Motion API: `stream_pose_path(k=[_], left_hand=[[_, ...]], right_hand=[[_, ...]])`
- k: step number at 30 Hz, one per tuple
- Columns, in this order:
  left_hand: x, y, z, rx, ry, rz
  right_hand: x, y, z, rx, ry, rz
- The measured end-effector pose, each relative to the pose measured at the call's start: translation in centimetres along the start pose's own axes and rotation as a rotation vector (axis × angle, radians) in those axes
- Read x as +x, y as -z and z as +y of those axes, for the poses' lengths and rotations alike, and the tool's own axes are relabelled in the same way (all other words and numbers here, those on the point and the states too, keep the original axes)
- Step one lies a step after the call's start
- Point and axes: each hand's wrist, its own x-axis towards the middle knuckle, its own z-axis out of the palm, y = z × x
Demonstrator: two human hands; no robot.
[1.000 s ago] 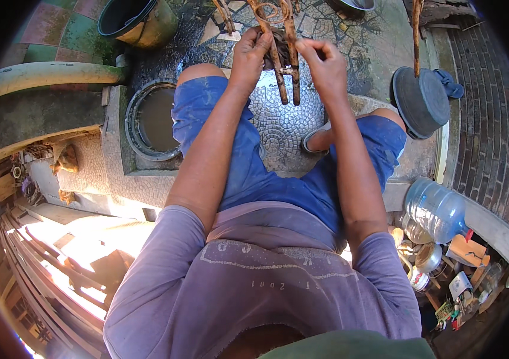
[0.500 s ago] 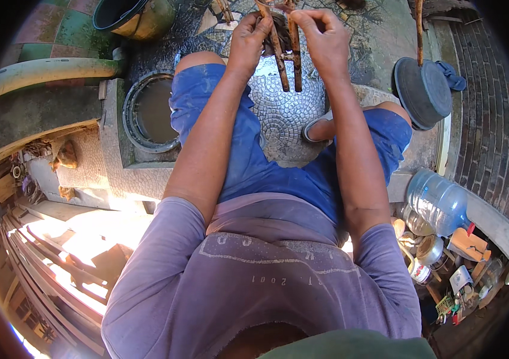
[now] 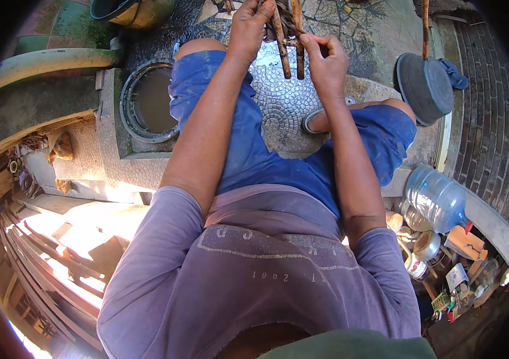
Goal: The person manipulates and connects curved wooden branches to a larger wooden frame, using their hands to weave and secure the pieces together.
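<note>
A frame of wooden sticks (image 3: 282, 51) is held out in front of me, its two brown, blotchy legs running side by side and joined by a short crosspiece. Dark, rope-like material (image 3: 287, 21) shows between the legs. My left hand (image 3: 249, 30) is closed around the left leg near the top edge of the view. Beside the right leg, my right hand (image 3: 327, 60) pinches what looks like a thin dark strand between thumb and forefinger, close to the crosspiece. The frame's far end lies outside the view.
Between my feet are wet mosaic paving stones (image 3: 281, 105). A round basin of murky water (image 3: 154, 102) sits at left, with a bucket (image 3: 129, 12) beyond. At right are a dark tub (image 3: 425, 90), a clear blue water jug (image 3: 436, 198) and clutter. Timber planks (image 3: 51, 275) lie lower left.
My right hand has come down along the right leg, from near its upper part to beside the crosspiece. The frame and my left hand have shifted slightly up in the view.
</note>
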Motion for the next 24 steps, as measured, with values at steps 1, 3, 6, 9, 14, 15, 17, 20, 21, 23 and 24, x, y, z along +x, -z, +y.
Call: stream_pose_path(k=[1,3,6,9,14,15,17,20,21,23,24], left_hand=[[0.2,-0.1,-0.4,-0.011,-0.050,0.005],[0.2,-0.3,-0.6,-0.034,-0.081,0.011],[0.1,-0.5,-0.4,-0.070,-0.062,0.007],[0.4,0.2,-0.4,-0.137,0.068,-0.055],[-0.2,-1.0,0.7,-0.047,0.014,0.013],[-0.1,-0.8,0.1,-0.068,-0.002,-0.002],[0.1,-0.6,-1.0,-0.110,-0.035,-0.033],[-0.1,-0.9,0.1,-0.093,-0.060,-0.037],[0.0,-0.6,0.5,-0.060,-0.084,-0.020],[0.1,-0.4,0.4,-0.053,-0.041,-0.012],[0.2,-0.2,-0.1,-0.077,-0.059,-0.020]], right_hand=[[-0.3,-0.3,0.5,-0.034,0.045,-0.004],[-1.2,0.0,1.2,-0.006,-0.025,-0.001],[-1.1,-0.1,1.3,0.016,-0.036,0.023],[0.8,-0.9,0.5,-0.055,0.010,-0.018],[-1.4,0.0,0.8,-0.042,-0.046,0.003],[-1.3,-0.1,0.8,-0.054,-0.037,0.008],[-1.1,-0.3,0.9,-0.078,-0.021,0.018],[-0.3,-0.7,-0.8,-0.167,0.018,0.025],[0.0,-1.0,-1.1,-0.157,0.035,0.023],[-0.5,-0.9,-0.5,-0.159,0.039,0.030],[-1.0,-0.8,-0.3,-0.171,0.038,0.026]])
